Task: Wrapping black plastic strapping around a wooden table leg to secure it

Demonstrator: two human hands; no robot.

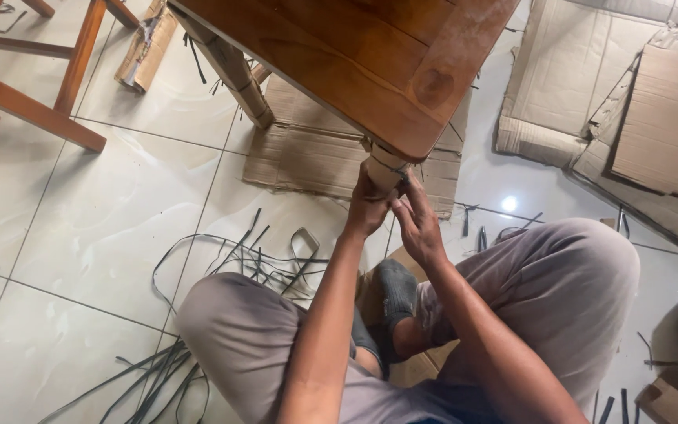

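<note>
Table leg rises straight ahead of both hands — left hand wraps it, right hand fingers spread on it, seemingly pressing wrap.

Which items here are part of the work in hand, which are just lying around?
In hand: left hand and right hand on the wrapped table leg of the wooden table; dark straps.
Lying about: flattened cardboard, wooden chair frame, pliers.

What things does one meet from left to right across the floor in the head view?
Wooden stool frame → loose dark straps → left hand → right hand → flattened cardboard sheets.
</note>
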